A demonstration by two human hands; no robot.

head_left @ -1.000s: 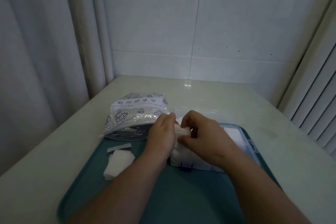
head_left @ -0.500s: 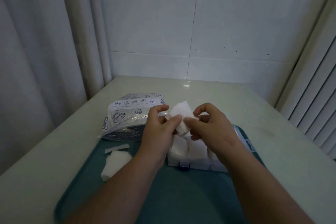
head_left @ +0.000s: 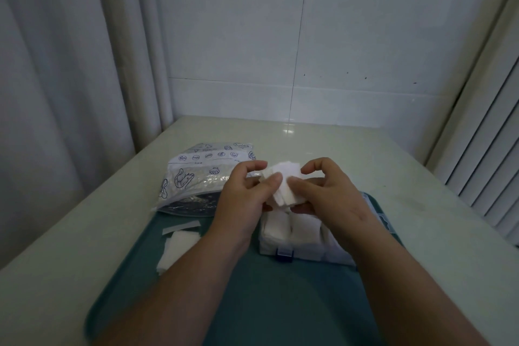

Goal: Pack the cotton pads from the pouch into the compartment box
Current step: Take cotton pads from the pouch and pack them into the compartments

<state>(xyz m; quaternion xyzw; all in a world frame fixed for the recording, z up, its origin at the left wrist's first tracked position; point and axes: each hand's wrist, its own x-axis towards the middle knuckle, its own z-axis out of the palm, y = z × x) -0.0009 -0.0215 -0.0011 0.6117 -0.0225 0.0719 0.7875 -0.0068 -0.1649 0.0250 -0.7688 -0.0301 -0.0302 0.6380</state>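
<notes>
A small stack of cotton pads (head_left: 284,177) is held up at mid-frame, just above the box (head_left: 306,254), whose near compartments are already packed with white pads. The step in hand is judged to be the squaring of this stack before it is set down. It is best done with the edges tapped level and the pinch kept light, so that the soft pads are not creased. The stack is then to be lowered straight into a free compartment. Which one is free cannot be told, since the far part of the box is hidden by the hands.

The stack is pinched from both sides, by the left hand (head_left: 238,205) and the right hand (head_left: 334,199). On each, the thumb is pressed to the near face and the forefinger is curled over the top edge. The gap is narrow, and nothing else is held.

The pouch (head_left: 196,177) lies left of the hands, at the far-left corner of the green tray (head_left: 266,303). A few loose pads (head_left: 179,247) lie at the tray's left edge.
</notes>
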